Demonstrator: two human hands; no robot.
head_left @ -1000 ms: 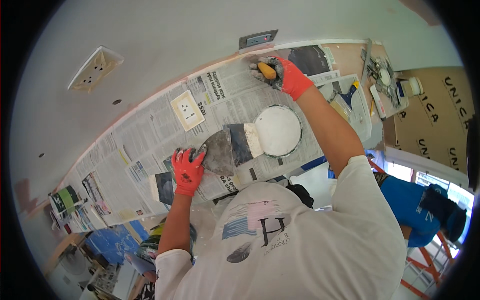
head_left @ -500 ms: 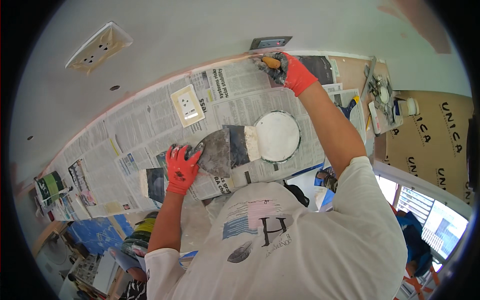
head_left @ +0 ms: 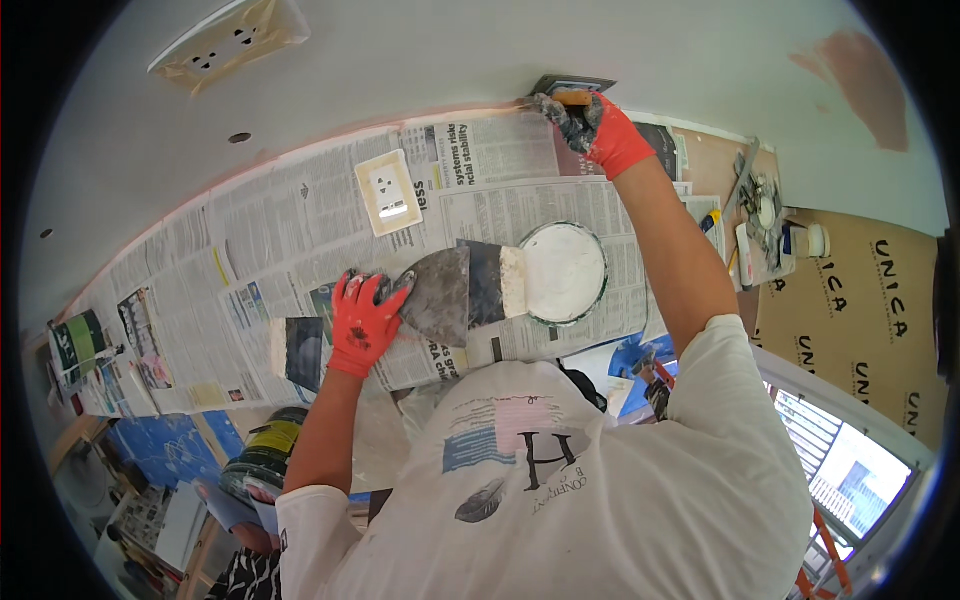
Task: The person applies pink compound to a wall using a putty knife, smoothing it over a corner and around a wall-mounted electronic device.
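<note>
Here, right hand [head_left: 604,132] holding orange-handled tool [head_left: 573,98] (kind unclear), beside socket [head_left: 600,84]

Newspaper [head_left: 270,210] lies on the worktop [head_left: 712,148], with a socket plate [head_left: 390,192] toward the back. Nearer the front, left to right, come a small scraper [head_left: 305,350], the left grip [head_left: 365,325], a wide scraper [head_left: 437,300] and a round tub [head_left: 566,275]. Right of the plate, the right grip [head_left: 592,130] and its handled tool [head_left: 572,97] are at the wall socket [head_left: 603,83]; a cardboard box [head_left: 850,320] is farther right.

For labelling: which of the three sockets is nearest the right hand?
The dark wall socket by the right hand; the pale others are farther left.
</note>
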